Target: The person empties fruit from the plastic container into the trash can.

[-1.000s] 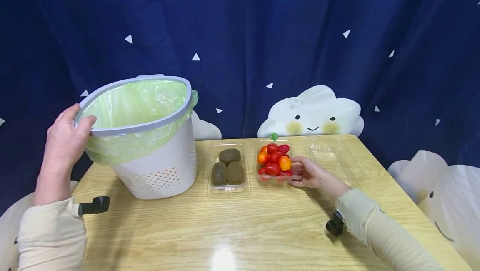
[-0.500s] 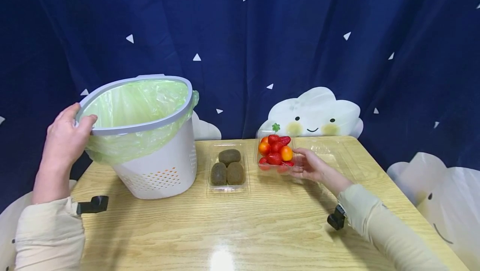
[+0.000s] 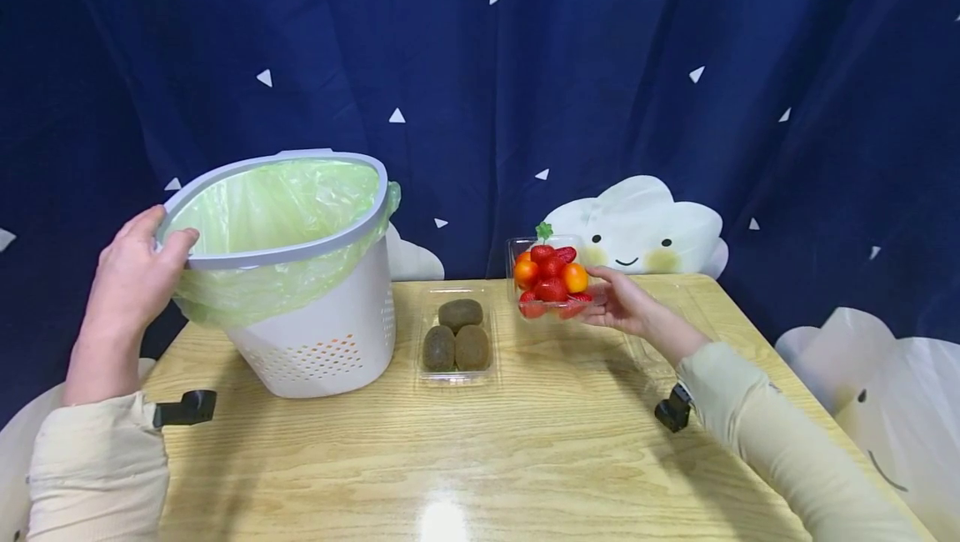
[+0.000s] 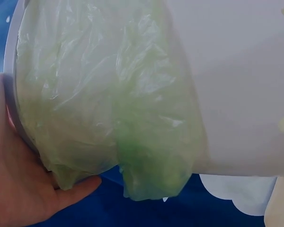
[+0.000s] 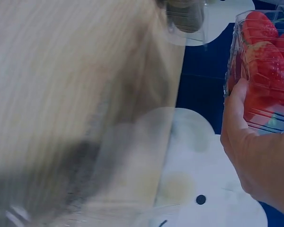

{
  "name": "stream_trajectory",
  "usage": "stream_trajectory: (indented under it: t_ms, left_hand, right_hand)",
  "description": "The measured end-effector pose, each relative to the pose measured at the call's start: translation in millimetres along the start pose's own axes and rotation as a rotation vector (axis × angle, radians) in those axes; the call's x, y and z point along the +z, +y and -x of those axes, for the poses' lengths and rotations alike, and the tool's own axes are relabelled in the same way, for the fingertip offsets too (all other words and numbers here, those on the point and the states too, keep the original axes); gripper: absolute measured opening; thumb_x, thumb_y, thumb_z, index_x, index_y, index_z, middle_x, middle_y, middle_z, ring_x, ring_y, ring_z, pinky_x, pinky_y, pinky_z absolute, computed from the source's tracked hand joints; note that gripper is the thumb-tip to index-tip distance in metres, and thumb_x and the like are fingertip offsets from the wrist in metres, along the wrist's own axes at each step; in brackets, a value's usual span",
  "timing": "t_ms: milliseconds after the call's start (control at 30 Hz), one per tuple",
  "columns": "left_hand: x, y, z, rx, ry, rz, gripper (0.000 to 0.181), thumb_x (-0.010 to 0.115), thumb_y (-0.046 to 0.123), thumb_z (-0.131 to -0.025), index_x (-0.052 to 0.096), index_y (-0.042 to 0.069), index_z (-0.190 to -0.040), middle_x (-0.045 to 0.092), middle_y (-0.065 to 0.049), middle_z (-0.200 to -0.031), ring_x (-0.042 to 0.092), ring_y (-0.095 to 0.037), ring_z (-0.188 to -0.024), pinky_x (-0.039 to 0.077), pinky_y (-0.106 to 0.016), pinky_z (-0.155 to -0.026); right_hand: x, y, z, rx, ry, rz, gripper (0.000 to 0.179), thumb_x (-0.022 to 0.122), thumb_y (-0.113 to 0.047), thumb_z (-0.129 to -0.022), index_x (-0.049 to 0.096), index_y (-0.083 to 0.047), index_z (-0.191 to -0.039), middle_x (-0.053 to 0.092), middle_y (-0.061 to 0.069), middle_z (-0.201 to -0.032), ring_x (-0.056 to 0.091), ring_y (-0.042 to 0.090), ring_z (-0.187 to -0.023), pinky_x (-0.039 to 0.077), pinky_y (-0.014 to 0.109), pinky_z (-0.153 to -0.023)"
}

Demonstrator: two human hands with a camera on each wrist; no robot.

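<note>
My left hand [image 3: 138,271] grips the grey rim of a white wastebasket [image 3: 360,333] lined with a green plastic bag [image 3: 270,208]; the left wrist view shows the bag's overhang [image 4: 151,118] beside the hand. Held above the table by my right hand [image 3: 622,304] is a clear plastic container [image 3: 512,248]. Inside are several strawberries [image 3: 552,289], small orange fruits [image 3: 574,278] and a green leaf-shaped pick [image 3: 543,230]. My right thumb presses the container's side in the right wrist view; the fingers beneath are partly hidden.
Between the wastebasket and my right hand, another clear container [image 3: 456,377] holds several kiwis [image 3: 472,348] on the wooden table [image 3: 480,450]. Clear plastic [image 3: 678,300] lies at the back right. A dark blue curtain [image 3: 450,50] with clouds hangs behind.
My right hand has raised the container of strawberries and orange fruits from the table. My left hand and the wastebasket have stayed in place.
</note>
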State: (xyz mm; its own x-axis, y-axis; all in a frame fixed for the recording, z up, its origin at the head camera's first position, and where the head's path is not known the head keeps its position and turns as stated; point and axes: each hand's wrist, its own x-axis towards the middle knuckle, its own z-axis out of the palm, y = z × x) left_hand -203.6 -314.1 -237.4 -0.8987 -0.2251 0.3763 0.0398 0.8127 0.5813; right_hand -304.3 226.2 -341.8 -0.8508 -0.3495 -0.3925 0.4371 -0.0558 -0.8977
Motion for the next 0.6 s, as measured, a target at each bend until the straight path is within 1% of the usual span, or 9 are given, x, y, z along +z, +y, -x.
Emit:
stream_trajectory:
  t_ms: [133,200,267,367,433,533,600]
  left_hand:
    - [-2.2,-1.0,-1.3,0.044,-0.018,-0.039,0.065,0.032,0.034,-0.092,0.02,-0.008,-0.14,0.014,-0.028,-0.147,0.015,-0.047,-0.133,0.013,-0.057,-0.108]
    - [-3.1,-1.3,-2.0,0.059,-0.029,-0.053,0.065,0.032,0.034,-0.092,0.019,-0.009,-0.14,0.012,-0.026,-0.148,0.012,-0.045,-0.135,0.011,-0.056,-0.109]
    - [-3.5,-1.3,-2.6,0.061,-0.044,-0.064,0.066,0.031,0.035,-0.092,0.018,-0.009,-0.14,0.009,-0.024,-0.149,0.009,-0.044,-0.136,0.01,-0.056,-0.109]
    - [-4.3,-1.0,-3.3,0.065,-0.06,-0.086,0.067,0.031,0.036,-0.093,0.018,-0.01,-0.14,0.007,-0.023,-0.15,0.009,-0.044,-0.136,0.01,-0.056,-0.109]
    - [-5.0,-0.9,-3.9,0.072,-0.067,-0.104,0.067,0.03,0.036,-0.093,0.018,-0.01,-0.139,0.008,-0.024,-0.149,0.01,-0.045,-0.135,0.01,-0.056,-0.108]
    - [-6.3,-0.8,-4.5,0.083,-0.074,-0.12,0.067,0.03,0.037,-0.093,0.019,-0.011,-0.139,0.01,-0.026,-0.148,0.012,-0.047,-0.134,0.011,-0.057,-0.108]
    - [-6.7,-1.0,-4.6,0.087,-0.075,-0.122,0.067,0.03,0.037,-0.093,0.019,-0.011,-0.139,0.011,-0.026,-0.148,0.013,-0.047,-0.133,0.012,-0.058,-0.107]
  right_hand:
    - [5.7,-8.9,0.4,-0.005,0.002,0.037,0.064,0.032,-0.04,-0.095,0.025,0.009,-0.137,0.069,0.005,-0.083,0.067,0.018,-0.079,0.044,0.037,-0.093]
    - [9.4,-13.4,0.6,-0.01,-0.004,0.044,0.067,0.032,-0.04,-0.095,0.022,0.01,-0.138,0.069,0.005,-0.083,0.067,0.018,-0.08,0.043,0.037,-0.094]
    - [13.3,-18.2,0.5,-0.01,-0.014,0.05,0.068,0.031,-0.041,-0.094,0.02,0.01,-0.139,0.068,0.005,-0.083,0.067,0.017,-0.08,0.045,0.035,-0.092]
    - [19.0,-25.6,-0.6,-0.008,-0.027,0.03,0.07,0.031,-0.041,-0.094,0.017,0.011,-0.14,0.067,0.006,-0.084,0.066,0.018,-0.081,0.046,0.033,-0.091]
    - [23.2,-30.6,-1.4,-0.007,-0.028,0.028,0.07,0.031,-0.042,-0.094,0.018,0.01,-0.14,0.067,0.006,-0.083,0.066,0.018,-0.081,0.043,0.034,-0.095]
    - [30.4,-38.2,-2.0,-0.013,-0.017,0.015,0.07,0.032,-0.042,-0.094,0.018,0.009,-0.139,0.067,0.006,-0.083,0.066,0.018,-0.08,0.035,0.038,-0.1]
    - [35.4,-43.2,-2.3,-0.018,-0.012,0.015,0.069,0.033,-0.043,-0.094,0.02,0.009,-0.139,0.067,0.006,-0.082,0.065,0.018,-0.08,0.033,0.038,-0.101]
